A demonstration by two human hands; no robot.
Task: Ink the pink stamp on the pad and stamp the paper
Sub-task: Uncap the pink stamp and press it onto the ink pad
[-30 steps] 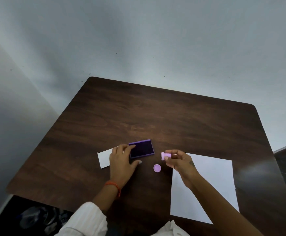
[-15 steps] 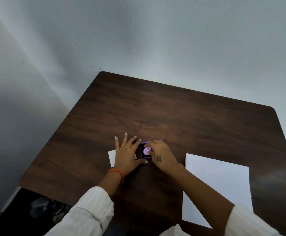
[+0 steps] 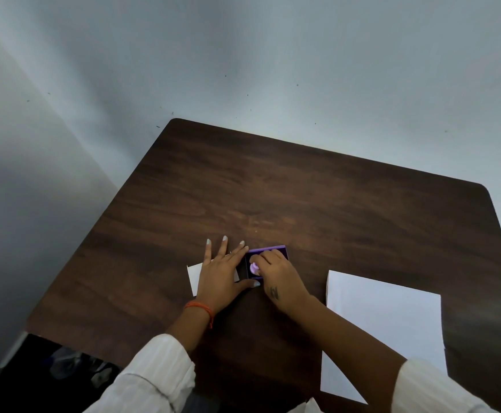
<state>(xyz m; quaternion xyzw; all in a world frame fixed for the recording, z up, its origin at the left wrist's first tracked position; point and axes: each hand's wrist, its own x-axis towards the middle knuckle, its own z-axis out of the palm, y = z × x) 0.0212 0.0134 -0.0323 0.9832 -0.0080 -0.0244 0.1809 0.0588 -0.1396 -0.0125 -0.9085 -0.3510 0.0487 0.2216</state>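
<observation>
My right hand [image 3: 277,274] grips the small pink stamp [image 3: 254,267] and holds it upright on the dark ink pad [image 3: 268,250], a purple-rimmed box near the table's middle front. My left hand [image 3: 221,271] lies flat beside the pad with fingers spread, thumb along the pad's near edge, holding nothing. A large white sheet of paper [image 3: 383,323] lies to the right, apart from both hands. The stamp's face is hidden against the pad.
A small white card [image 3: 195,277] lies partly under my left hand. The dark wooden table [image 3: 303,198] stands in a corner of grey walls; its left edge drops to a dark floor with clutter [image 3: 64,371]. The stamp's round cap is hidden behind my right hand.
From a second ago, my right hand carried the stamp left from above the paper's edge onto the ink pad. My left fingers spread flat. The view shifted left.
</observation>
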